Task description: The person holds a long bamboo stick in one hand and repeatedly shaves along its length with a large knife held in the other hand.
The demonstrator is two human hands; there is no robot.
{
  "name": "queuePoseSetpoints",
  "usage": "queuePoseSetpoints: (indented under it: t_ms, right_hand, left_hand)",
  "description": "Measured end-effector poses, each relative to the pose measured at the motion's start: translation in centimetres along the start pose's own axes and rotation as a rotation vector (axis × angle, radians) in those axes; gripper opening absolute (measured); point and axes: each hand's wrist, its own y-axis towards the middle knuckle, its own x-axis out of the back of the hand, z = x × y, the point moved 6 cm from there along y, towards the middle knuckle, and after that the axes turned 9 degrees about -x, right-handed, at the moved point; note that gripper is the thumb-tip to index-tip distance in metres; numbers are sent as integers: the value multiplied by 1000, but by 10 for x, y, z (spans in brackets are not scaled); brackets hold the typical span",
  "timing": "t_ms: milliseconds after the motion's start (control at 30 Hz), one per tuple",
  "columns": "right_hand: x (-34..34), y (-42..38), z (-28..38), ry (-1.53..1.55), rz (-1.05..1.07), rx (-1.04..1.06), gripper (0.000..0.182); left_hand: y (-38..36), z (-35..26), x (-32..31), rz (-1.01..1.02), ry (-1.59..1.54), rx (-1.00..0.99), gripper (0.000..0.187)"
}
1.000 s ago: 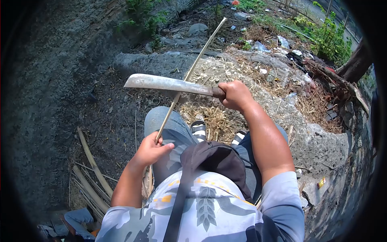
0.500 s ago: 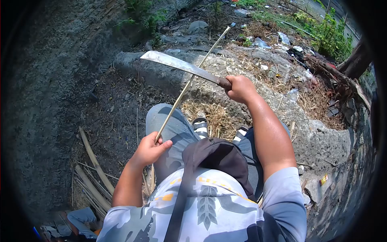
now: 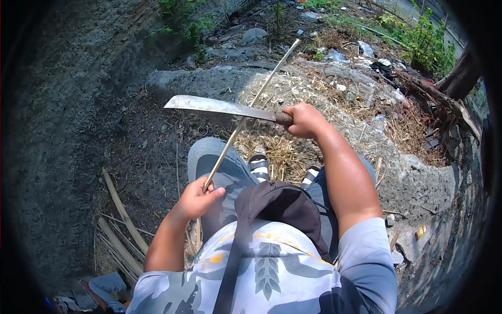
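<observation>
Split canes [image 3: 121, 225] lie on dark soil at 8 o'clock, near a heap of cloth [image 3: 107, 287] at the frame's lower edge. Just right of them, the left hand [image 3: 196, 199] is curled around the lower part of a thin stick [image 3: 246, 112], thumb laid over it above the person's left knee. The stick slants from that hand up toward 1 o'clock, its far tip reaching over a stone ledge [image 3: 209, 81] strewn with pale shavings [image 3: 293, 86]. A machete [image 3: 219, 107] lies across the stick about midway, blade pointing toward 9 o'clock; whether the edge touches the stick cannot be told. The right hand [image 3: 303, 120] is clenched tight around the machete's dark handle, at 12 o'clock from the person's dark bag [image 3: 282, 204]. Two striped sandals [image 3: 259, 166] show between the knees over dry straw. At 2 o'clock, litter [image 3: 384, 65] and green weeds [image 3: 429, 47] edge a tree trunk [image 3: 463, 78].
</observation>
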Motion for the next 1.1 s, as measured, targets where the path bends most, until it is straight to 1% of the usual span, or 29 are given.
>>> queuePoseSetpoints:
  t_ms: [67,200,333,367,467,500,700,833,933,1033,1100]
  right_hand:
    - [3,-2,-2,-12,47,-61,25]
    - [15,-14,13,-47,-26,-29,25]
    - [2,-15,33,-101,-51,126,27]
    - [2,-17,40,-96,-54,198,26]
    - [4,-7,21,-112,-10,151,21]
    - [5,-8,15,-44,-14,140,18]
    - [-3,-5,9,-82,-4,83,17]
    - [5,-4,11,-147,-28,130,18]
    - [11,-8,15,-139,-37,144,18]
    - [11,-6,16,-122,-36,144,18]
    - [7,-4,15,-134,-28,164,18]
  left_hand:
    - [3,-2,-1,-5,-29,-6,37]
    - [10,5,-1,-2,-90,-65,36]
    - [14,7,-2,-2,-92,-65,35]
    - [14,5,-2,0,-81,-62,35]
    - [6,2,0,-6,-56,-47,34]
    - [5,2,3,-14,-54,-51,34]
    - [10,19,-5,-12,-120,-85,33]
    - [7,16,-3,-11,-76,-66,33]
    - [-3,18,4,7,-152,-40,32]
    - [-9,6,6,-11,-77,-57,30]
    - [-10,10,8,-7,-50,-61,29]
